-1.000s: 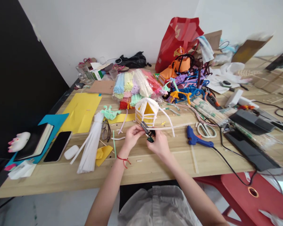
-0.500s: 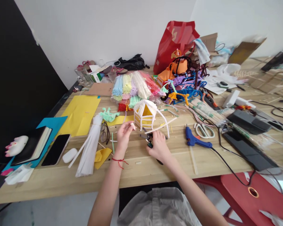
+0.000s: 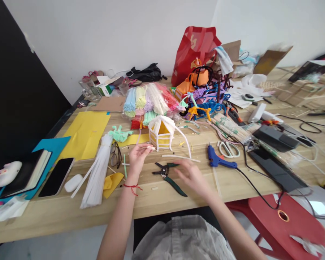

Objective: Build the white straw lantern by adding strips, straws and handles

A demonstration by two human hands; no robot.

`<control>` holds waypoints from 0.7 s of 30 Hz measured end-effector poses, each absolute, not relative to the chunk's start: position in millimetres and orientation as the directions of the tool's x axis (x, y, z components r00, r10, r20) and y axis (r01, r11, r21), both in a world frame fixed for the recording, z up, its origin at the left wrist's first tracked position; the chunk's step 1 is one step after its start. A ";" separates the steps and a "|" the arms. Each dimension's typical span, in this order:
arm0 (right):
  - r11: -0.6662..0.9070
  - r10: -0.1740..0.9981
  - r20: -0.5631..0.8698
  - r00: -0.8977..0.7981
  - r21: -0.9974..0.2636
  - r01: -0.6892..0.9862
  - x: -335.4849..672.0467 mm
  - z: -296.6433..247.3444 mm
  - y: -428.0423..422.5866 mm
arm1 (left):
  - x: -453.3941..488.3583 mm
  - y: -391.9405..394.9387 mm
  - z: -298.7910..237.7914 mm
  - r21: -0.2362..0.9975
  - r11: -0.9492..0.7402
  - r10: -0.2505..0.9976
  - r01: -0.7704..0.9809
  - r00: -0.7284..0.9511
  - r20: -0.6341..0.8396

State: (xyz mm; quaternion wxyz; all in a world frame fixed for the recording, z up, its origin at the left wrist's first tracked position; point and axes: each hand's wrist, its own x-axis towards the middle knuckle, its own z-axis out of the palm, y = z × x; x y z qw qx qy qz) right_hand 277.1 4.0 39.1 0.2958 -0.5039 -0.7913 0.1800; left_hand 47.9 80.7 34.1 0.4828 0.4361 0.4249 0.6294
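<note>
My left hand [image 3: 137,159] is closed in a pinch on a small white fuzzy piece [image 3: 152,148], which looks like a bit of pipe cleaner. Just behind it stands a small house [image 3: 162,134] of white pipe cleaners with yellow walls; a long white strand curves down from its right side. My right hand [image 3: 191,175] is open and a little blurred, over the table. Beside its fingers lie dark green-handled wire strippers [image 3: 165,170], jaws to the left. A straight white pipe cleaner [image 3: 180,157] lies in front of the house.
To the right are a blue glue gun [image 3: 219,159] with its cord and white scissors [image 3: 229,149]. White strips [image 3: 94,177], a phone [image 3: 56,177] and yellow sheets [image 3: 85,133] lie left. Bagged pipe cleaners [image 3: 151,99] and a red bag [image 3: 193,54] are behind.
My right hand has let go of the wire strippers and moved right, leaving them on the table. The straight white pipe cleaner now lies flatter and nearer. My left hand keeps its pinch.
</note>
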 end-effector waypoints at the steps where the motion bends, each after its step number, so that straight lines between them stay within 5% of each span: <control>1: 0.396 0.916 0.295 -0.270 -0.573 0.718 294.5 38.3 4.2 | 47.7 80.8 34.0 0.956 -0.176 0.978 -0.234 -0.156 0.142; 4: 0.276 0.943 0.306 -0.127 -0.510 0.815 355.1 28.8 6.0 | 47.8 81.3 34.5 0.956 -0.187 0.975 -0.224 -0.163 0.153; 7: 0.094 0.968 0.252 -0.020 -0.286 0.954 407.2 14.9 10.3 | 49.4 80.9 35.9 0.960 -0.189 0.976 -0.209 -0.150 0.159; 11: 0.176 0.969 0.212 -0.125 -0.246 0.953 434.3 8.5 17.1 | 51.6 78.9 37.5 0.964 -0.190 0.981 -0.185 -0.083 0.177; 16: 0.188 0.917 0.393 0.068 -0.576 0.796 402.7 35.0 16.0 | 51.7 77.2 37.7 0.968 -0.198 0.980 -0.151 -0.068 0.189; 19: 0.268 0.845 0.453 0.283 -0.818 0.509 365.0 59.8 15.5 | 52.3 77.5 36.9 0.969 -0.222 0.974 -0.111 -0.068 0.215; 21: 0.303 0.915 0.347 0.206 -0.928 0.217 340.5 71.4 19.8 | 53.3 78.2 36.1 0.961 -0.262 0.963 -0.087 -0.086 0.254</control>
